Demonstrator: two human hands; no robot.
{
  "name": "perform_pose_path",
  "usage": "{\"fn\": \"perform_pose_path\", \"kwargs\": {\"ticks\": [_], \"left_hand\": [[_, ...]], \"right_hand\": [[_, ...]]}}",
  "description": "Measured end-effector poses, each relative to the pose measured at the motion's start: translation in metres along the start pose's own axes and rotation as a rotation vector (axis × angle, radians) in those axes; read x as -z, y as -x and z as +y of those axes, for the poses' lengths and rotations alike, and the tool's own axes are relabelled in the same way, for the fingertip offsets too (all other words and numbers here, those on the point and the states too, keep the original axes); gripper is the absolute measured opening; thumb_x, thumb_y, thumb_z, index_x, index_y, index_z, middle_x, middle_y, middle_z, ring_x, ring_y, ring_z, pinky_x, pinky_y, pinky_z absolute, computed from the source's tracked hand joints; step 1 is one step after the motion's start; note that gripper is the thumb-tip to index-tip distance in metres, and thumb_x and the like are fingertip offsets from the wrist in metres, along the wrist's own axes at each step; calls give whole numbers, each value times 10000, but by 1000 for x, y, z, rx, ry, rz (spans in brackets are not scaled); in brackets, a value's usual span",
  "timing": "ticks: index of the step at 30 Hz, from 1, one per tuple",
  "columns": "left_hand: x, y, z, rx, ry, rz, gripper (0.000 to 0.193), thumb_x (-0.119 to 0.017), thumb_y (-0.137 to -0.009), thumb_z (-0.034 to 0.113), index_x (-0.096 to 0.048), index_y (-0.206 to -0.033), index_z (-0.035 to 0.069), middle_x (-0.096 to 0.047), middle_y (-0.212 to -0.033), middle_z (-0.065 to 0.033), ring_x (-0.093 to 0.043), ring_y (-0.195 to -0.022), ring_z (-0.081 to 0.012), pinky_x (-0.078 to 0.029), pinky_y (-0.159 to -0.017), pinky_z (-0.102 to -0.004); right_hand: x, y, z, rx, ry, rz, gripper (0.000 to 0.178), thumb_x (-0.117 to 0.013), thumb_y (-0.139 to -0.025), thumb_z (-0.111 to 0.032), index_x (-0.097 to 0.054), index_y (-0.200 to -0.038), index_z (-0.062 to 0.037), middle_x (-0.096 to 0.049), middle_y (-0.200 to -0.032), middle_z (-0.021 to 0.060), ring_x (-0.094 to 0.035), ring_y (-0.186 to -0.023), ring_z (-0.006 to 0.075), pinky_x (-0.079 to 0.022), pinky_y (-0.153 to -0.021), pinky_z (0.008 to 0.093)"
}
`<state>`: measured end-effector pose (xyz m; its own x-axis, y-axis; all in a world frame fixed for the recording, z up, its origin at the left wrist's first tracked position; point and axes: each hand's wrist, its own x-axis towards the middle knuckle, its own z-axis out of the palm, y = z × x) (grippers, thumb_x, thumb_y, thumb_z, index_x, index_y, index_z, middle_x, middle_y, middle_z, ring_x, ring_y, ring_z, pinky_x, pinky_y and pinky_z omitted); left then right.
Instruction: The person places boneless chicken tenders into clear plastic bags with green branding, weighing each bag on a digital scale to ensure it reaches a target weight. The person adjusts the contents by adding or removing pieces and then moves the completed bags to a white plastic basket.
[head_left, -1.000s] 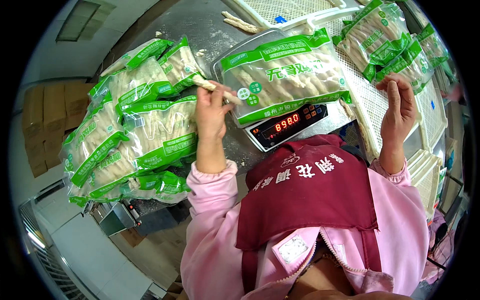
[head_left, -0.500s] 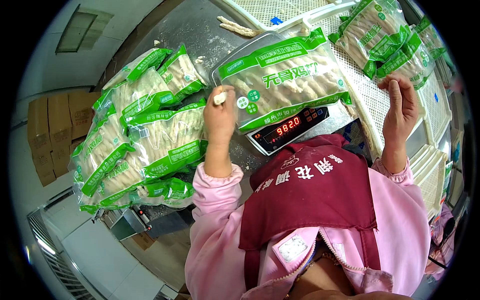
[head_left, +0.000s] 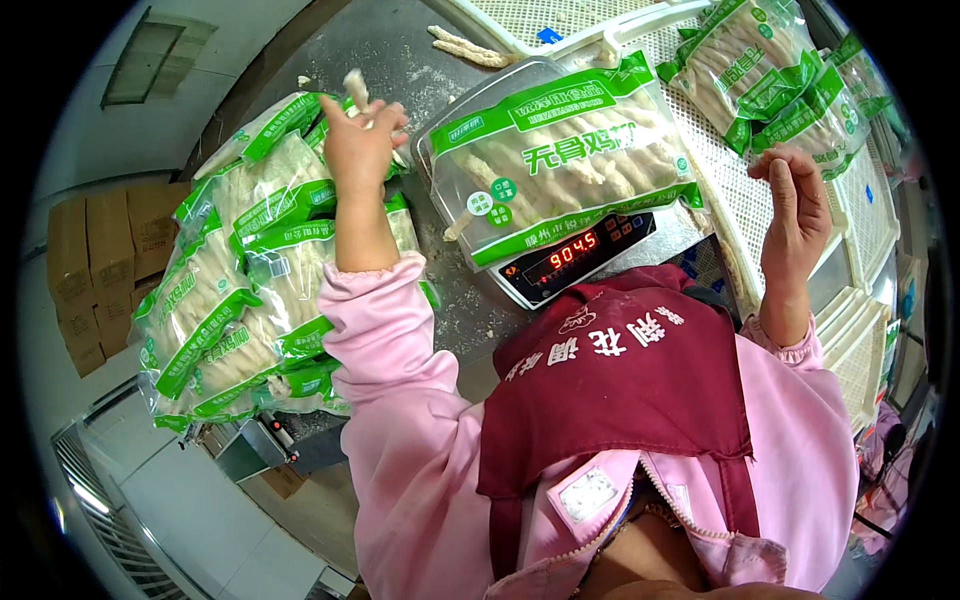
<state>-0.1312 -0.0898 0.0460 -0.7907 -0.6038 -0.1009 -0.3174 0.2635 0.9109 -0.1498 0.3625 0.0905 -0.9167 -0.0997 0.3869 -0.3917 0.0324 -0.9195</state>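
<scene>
My left hand [head_left: 362,152] is over the back edge of a pile of clear and green bags [head_left: 285,185], thumb and fingers apart. A blurred whitish piece [head_left: 356,90] shows just beyond its fingertips; whether it touches them I cannot tell. A clear bag with green bands [head_left: 565,155], full of pale knobbly sticks, lies on a scale [head_left: 580,262] with a lit red display. One stick [head_left: 458,226] shows at the bag's left end. To the right of the scale, my right hand [head_left: 797,205] hangs with curled fingers near its thumb, nothing visible in them.
More filled bags [head_left: 750,60] lie on white mesh trays [head_left: 845,215] at the right. Loose pale sticks [head_left: 472,46] and crumbs rest on the dark metal table [head_left: 385,50]. Brown cartons [head_left: 105,265] stand on the left by the wall.
My left hand has moved left, from the bag's end to over the pile, and its fingers have spread. The scale's reading has dropped. My right hand has barely moved.
</scene>
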Motion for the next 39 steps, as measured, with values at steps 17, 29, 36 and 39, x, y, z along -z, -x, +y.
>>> {"fn": "perform_pose_path", "kwargs": {"ticks": [17, 29, 36, 39], "left_hand": [[-30, 197, -79, -244, -213, 158, 540, -443, -1073, 375, -493, -1456, -2, -474, -1515, -229, -407, -1435, -385, -290, -1185, -440], [-64, 216, -51, -139, 79, 303, 197, -670, -953, 193, -706, -996, 4, -729, -1010, -176, -699, -921, -336, -534, -828, -395], [-33, 252, -16, -369, 205, 247, 121, -635, -966, 106, -673, -925, -1, -717, -988, -133, -676, -906, -275, -523, -820, -351], [12, 274, 12, -530, 99, 417, 117, -633, -962, 106, -655, -896, 12, -631, -1240, -233, -647, -1041, -335, -508, -928, -416]], "right_hand": [[-96, -43, -3, 90, 214, -484, 87, -659, -952, -34, -664, -1020, 19, -656, -949, 80, -641, -826, 155, -517, -755, 270], [-305, -79, 79, 333, 784, -1148, 348, -687, -923, -329, -699, -1127, -47, -709, -1053, 198, -673, -937, 382, -530, -843, 442], [-276, -74, 4, 166, 245, -1066, 248, -643, -998, -245, -663, -1015, 1, -642, -815, 109, -585, -765, 173, -494, -756, 332], [-248, -65, -61, -10, -130, -957, 193, -580, -1053, -215, -627, -1009, -33, -527, -863, -67, -459, -806, 32, -389, -721, 199]]}}
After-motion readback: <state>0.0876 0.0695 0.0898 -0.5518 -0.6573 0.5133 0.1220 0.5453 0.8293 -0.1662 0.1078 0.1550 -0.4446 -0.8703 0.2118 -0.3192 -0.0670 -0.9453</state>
